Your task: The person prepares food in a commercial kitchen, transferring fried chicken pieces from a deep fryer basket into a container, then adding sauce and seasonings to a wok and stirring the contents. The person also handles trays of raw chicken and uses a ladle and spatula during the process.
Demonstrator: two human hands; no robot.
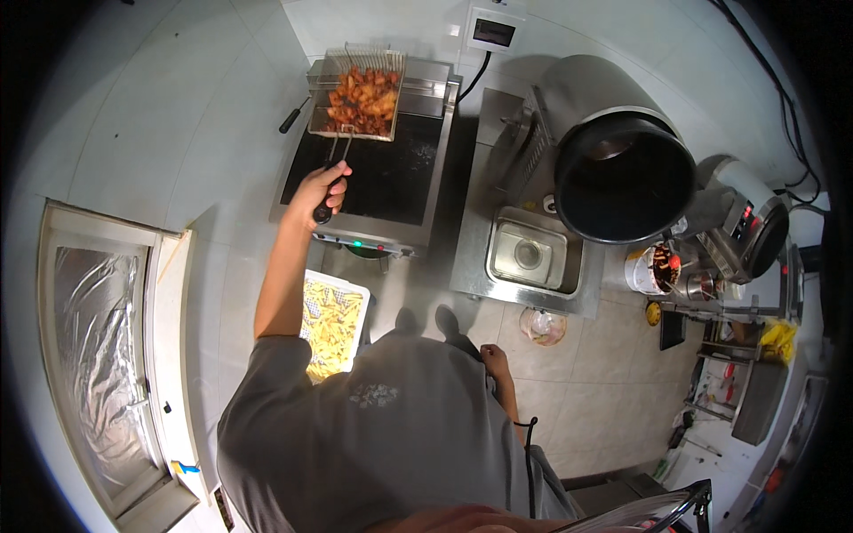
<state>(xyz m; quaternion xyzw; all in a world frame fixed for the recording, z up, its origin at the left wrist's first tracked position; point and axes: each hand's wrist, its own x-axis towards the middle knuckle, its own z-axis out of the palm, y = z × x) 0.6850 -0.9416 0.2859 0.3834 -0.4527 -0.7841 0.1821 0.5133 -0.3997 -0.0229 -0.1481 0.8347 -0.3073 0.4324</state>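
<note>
My left hand (323, 193) grips the black handle (323, 212) of a wire fry basket (398, 100). Browned fried pieces (363, 100), possibly chicken, fill much of the basket. It sits at the rear of a stainless-steel deep fryer (400, 230), above or resting on its back edge; which one is unclear. Dark oil (393, 173) shows in front of the basket. Low at my right side hangs my right hand (494, 363), its fingers curled near my leg. Whether it holds anything small is hidden.
A white crate (365, 293) of cut fries stands below the fryer. To the right are a steel counter (470, 266) with a sunken basin (573, 283), a large open drum (623, 180), and a sauce-stained tub (643, 273). Another black handle (290, 121) juts out left of the fryer.
</note>
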